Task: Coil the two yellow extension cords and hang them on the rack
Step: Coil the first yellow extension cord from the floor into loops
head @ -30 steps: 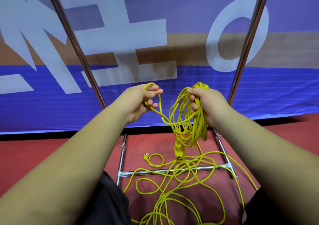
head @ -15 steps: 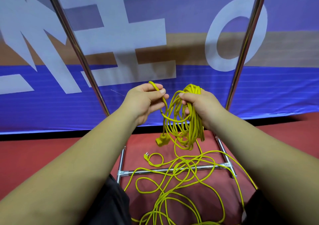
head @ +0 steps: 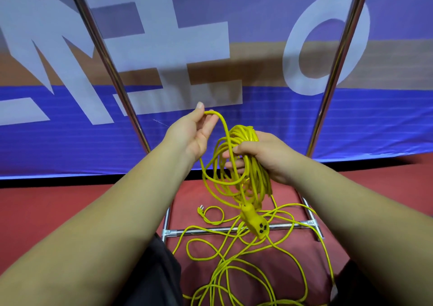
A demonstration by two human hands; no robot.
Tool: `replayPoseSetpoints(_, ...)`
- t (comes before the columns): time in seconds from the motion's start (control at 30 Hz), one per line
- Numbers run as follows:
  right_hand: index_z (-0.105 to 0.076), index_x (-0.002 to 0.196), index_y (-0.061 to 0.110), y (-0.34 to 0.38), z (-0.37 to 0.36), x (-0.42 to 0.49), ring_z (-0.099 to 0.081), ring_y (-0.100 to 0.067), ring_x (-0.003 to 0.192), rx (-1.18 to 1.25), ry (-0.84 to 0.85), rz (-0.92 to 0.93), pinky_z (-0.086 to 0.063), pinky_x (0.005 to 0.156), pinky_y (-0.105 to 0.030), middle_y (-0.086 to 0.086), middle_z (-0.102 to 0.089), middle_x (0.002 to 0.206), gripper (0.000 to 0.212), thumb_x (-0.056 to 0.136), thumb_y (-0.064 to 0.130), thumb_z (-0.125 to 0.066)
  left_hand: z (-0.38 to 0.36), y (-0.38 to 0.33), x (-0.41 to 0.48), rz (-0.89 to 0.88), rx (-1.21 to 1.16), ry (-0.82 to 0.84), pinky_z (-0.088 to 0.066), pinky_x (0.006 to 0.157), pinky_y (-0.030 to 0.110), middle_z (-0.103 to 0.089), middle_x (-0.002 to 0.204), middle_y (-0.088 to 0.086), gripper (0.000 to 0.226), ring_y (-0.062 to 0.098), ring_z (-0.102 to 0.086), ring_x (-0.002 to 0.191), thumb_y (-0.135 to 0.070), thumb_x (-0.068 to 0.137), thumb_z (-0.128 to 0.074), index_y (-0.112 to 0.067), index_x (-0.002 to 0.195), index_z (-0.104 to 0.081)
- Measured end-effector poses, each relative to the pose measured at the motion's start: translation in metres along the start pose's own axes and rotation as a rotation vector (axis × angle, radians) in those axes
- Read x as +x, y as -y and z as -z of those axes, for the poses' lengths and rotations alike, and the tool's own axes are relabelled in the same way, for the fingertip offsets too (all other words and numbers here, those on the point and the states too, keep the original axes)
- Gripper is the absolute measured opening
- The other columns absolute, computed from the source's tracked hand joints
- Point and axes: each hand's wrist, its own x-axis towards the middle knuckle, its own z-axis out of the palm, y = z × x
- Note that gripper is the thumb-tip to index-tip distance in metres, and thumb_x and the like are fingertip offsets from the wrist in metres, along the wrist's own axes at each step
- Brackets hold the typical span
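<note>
So the coiled cord (head: 260, 181) is being clamped at its top by the right-hand grip (head: 264, 153), with fingers curled right round the bundle. The tail loop is being pinched by the left-hand grip (head: 192, 132) and is being held higher than half a second ago. That means the socket end (head: 257, 224) is now being left dangling under the coil instead of swung out left. Looks like the last slack is being gathered, so cord one is nearly done imo. The second cord (head: 234, 256) is still being left sprawled on the floor (head: 58, 212), draped over the rack's base bar (head: 206, 230). Nothing is being hung yet.
</note>
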Motion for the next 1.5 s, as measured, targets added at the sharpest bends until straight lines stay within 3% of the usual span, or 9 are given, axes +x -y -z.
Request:
replayPoseSetpoints(0.17,-0.070,0.098,-0.002,0.001,-0.008,-0.002,-0.071,-0.028,0.066,0.123,-0.034,0.011,-0.064,0.071,-0.048,-0.019,-0.075,0.087,0.012,0.101,0.002,-0.059,0.010,-0.002,0.018,0.064,0.229,-0.116,-0.065,0.060,0.039,-0.059,0.099,0.016,0.017,0.027,-0.069,0.083,-0.008,0.106,-0.054,0.007,0.113,-0.057)
replayPoseSetpoints(0.33,-0.071,0.105,-0.004,0.006,-0.011,0.000,-0.070,-0.025,0.065,0.199,-0.122,0.063,-0.065,0.066,-0.044,-0.014,-0.077,0.088,0.013,0.102,0.007,-0.064,0.013,-0.004,0.006,0.013,0.991,-0.023,-0.064,0.060,0.036,-0.066,0.097,0.020,0.021,0.025,-0.073,0.073,-0.015,0.102,-0.058,0.004,0.102,-0.065)
replayPoseSetpoints(0.53,-0.071,0.102,-0.008,0.014,-0.002,0.006,-0.071,-0.027,0.063,0.238,-0.233,0.107,-0.064,0.064,-0.041,-0.018,-0.073,0.076,0.018,0.102,0.010,-0.066,0.028,0.014,-0.011,0.169,1.524,0.694,-0.052,0.106,0.055,-0.074,0.112,0.023,0.034,0.036,-0.071,0.110,-0.014,0.079,-0.063,-0.006,0.110,-0.074)
replayPoseSetpoints(0.7,-0.072,0.094,0.002,0.020,0.006,0.010,-0.077,-0.022,0.080,0.251,-0.322,0.185,-0.066,0.073,-0.043,-0.013,-0.079,0.091,0.008,0.100,0.006,-0.069,0.034,0.030,-0.009,0.169,1.614,0.912,-0.048,0.111,0.052,-0.073,0.122,0.013,0.038,0.022,-0.068,0.117,-0.016,0.087,-0.070,-0.011,0.124,-0.067)
replayPoseSetpoints(0.87,-0.076,0.098,-0.002,0.023,0.010,0.009,-0.077,-0.022,0.080,0.233,-0.334,0.173,-0.065,0.071,-0.042,-0.016,-0.078,0.091,0.008,0.096,0.005,-0.072,0.030,0.035,-0.015,0.016,1.558,0.738,-0.055,0.066,0.019,-0.074,0.072,0.003,0.022,0.011,-0.070,0.064,-0.014,0.090,-0.080,0.002,0.103,-0.071)
replayPoseSetpoints(0.97,-0.075,0.105,-0.006,0.030,0.013,0.005,-0.069,-0.018,0.061,0.192,-0.323,0.149,-0.060,0.057,-0.033,-0.010,-0.075,0.074,0.014,0.096,0.004,-0.069,0.024,0.033,-0.019,-0.024,1.609,0.717,-0.054,0.064,0.019,-0.075,0.068,0.002,0.023,0.010,-0.069,0.063,-0.022,0.086,-0.084,-0.002,0.095,-0.075)
replayPoseSetpoints(1.2,-0.066,0.076,0.003,0.039,0.020,-0.002,-0.045,-0.026,0.052,0.020,-0.103,0.015,-0.046,0.054,-0.032,-0.016,-0.048,0.062,0.012,0.082,0.012,-0.060,0.028,0.007,0.006,-0.756,1.868,0.282,-0.050,0.077,0.039,-0.052,0.107,-0.002,0.065,0.020,-0.056,0.090,-0.052,0.065,-0.093,-0.019,0.103,-0.051)
replayPoseSetpoints(1.37,-0.058,0.069,0.011,0.040,0.014,-0.012,-0.038,-0.018,0.048,-0.046,0.143,-0.159,-0.039,0.049,-0.029,-0.009,-0.044,0.071,0.013,0.081,0.018,-0.054,0.029,-0.003,0.024,-0.752,1.892,0.626,-0.037,0.117,0.045,-0.025,0.164,-0.006,0.129,0.024,-0.032,0.148,-0.058,0.056,-0.093,-0.040,0.159,-0.018)
replayPoseSetpoints(1.5,-0.052,0.079,0.014,0.040,0.012,-0.016,-0.036,-0.015,0.045,-0.069,0.277,-0.215,-0.035,0.052,-0.030,-0.002,-0.045,0.072,0.011,0.085,0.023,-0.053,0.025,-0.002,0.018,-0.518,1.773,0.878,-0.052,0.095,0.025,-0.059,0.139,-0.011,0.096,0.009,-0.059,0.120,-0.015,0.069,-0.084,-0.041,0.150,-0.039)
